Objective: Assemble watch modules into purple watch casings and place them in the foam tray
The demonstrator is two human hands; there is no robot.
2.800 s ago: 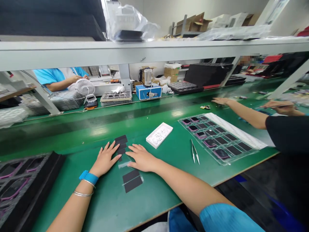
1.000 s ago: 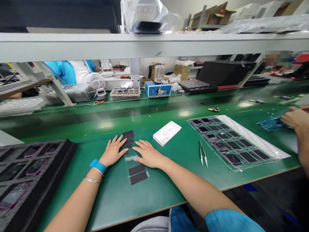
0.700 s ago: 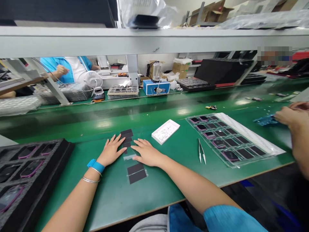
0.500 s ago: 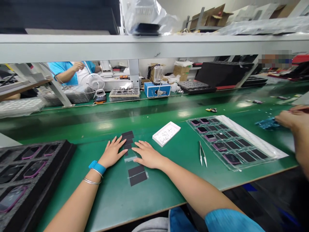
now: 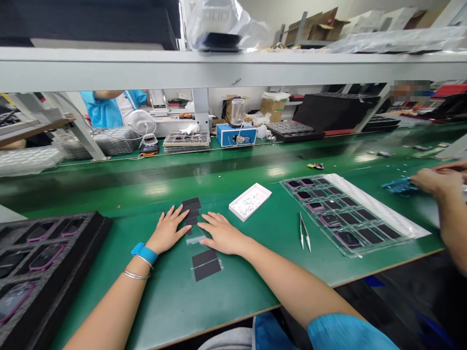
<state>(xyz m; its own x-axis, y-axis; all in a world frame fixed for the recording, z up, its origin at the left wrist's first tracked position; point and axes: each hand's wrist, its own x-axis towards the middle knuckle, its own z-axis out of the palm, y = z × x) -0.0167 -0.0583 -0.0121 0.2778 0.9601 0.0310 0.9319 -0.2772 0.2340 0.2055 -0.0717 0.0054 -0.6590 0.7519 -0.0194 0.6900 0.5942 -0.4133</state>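
My left hand [image 5: 168, 229] and my right hand [image 5: 221, 234] lie flat and open on the green bench [image 5: 233, 287], fingers spread, on either side of a clear film strip [image 5: 197, 239] carrying dark rectangular pads. Fingertips of both hands rest on the strip's middle. Pads show beyond the fingers [image 5: 191, 204] and nearer to me [image 5: 206, 264]. My left wrist wears a blue band and a metal bangle.
A white tray [image 5: 250, 201] of tiny parts and tweezers [image 5: 304, 235] lie right of my hands. A clear tray [image 5: 346, 214] of dark parts sits further right. A black foam tray [image 5: 47, 262] is at left. A co-worker's hands [image 5: 436, 180] work at far right; another person [image 5: 105, 107] stands behind the shelf.
My hands have stayed flat on the strip. The co-worker at right drew the arms back from the conveyor to a blue item. The view shifted slightly.
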